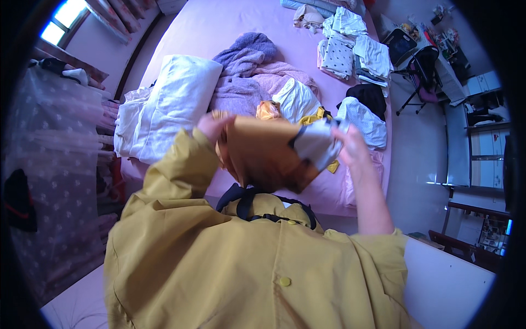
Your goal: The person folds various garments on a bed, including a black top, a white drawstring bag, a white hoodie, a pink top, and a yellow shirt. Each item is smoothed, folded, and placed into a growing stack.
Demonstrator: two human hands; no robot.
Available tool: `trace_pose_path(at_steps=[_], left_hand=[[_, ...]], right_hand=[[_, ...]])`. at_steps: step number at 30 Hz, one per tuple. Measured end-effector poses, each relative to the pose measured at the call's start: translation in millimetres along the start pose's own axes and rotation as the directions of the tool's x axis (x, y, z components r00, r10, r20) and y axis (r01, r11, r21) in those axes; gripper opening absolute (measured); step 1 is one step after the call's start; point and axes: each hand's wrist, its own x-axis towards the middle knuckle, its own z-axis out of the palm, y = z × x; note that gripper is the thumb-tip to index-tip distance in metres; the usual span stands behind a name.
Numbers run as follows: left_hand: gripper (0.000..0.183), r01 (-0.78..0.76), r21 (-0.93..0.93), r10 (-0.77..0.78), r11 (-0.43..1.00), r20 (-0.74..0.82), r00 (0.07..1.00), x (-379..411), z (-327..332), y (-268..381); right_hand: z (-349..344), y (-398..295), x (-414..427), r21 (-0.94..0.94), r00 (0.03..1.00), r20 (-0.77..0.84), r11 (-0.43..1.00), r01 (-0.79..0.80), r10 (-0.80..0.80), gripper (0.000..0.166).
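A brown-orange cloth item [263, 144] with a white and dark patch hangs stretched between my two hands, blurred by motion. My left hand [214, 125] grips its left upper corner. On the other side, my right hand [348, 140] holds the white-patched end. Below the cloth lies the pink-sheeted bed [193, 24]. Just beyond it are a shiny orange cloth [268, 110], a crumpled white garment [296, 100] and a yellow garment [314, 117], partly hidden by the held cloth.
Purple fluffy fabric [242, 78] and a folded white quilt [176, 107] lie left of centre. Folded clothes [339, 57] are stacked at the right, near a black garment [367, 98] and a pale knitted one [359, 123]. A chair [425, 78] stands beyond the bed.
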Motion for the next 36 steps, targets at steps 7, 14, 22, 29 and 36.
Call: trace_pose_path(at_steps=[7,14,22,29,36], left_hand=[[0.022,-0.185,-0.076,0.186,0.98,0.009,0.982,-3.1,41.9,152.1],[0.023,-0.147,0.078,0.158,0.986,-0.172,0.972,14.7,5.1,-7.8],[0.041,0.61,0.571,-0.477,0.549,-0.385,0.79,-31.8,-10.2,-147.3],[0.043,0.65,0.603,-0.341,0.462,-0.556,0.758,-38.9,-25.1,-177.0],[0.039,0.339,0.104,-0.316,0.935,-0.188,0.93,82.3,-34.7,-85.3]], right_hand=[[35.9,-105.7,-0.6,-0.031,0.883,0.124,0.888,0.459,-0.452,0.02],[-0.9,37.1,17.7,-0.223,0.969,-0.104,0.954,0.198,-0.225,0.03],[-47.9,202.9,4.2,-0.367,0.839,-0.29,0.757,-0.541,0.46,0.023],[-36.9,169.5,6.1,-0.216,0.826,-0.183,0.798,-0.563,0.534,0.027],[-27.3,93.9,129.1,0.212,0.914,-0.131,0.912,-0.352,0.384,0.014]])
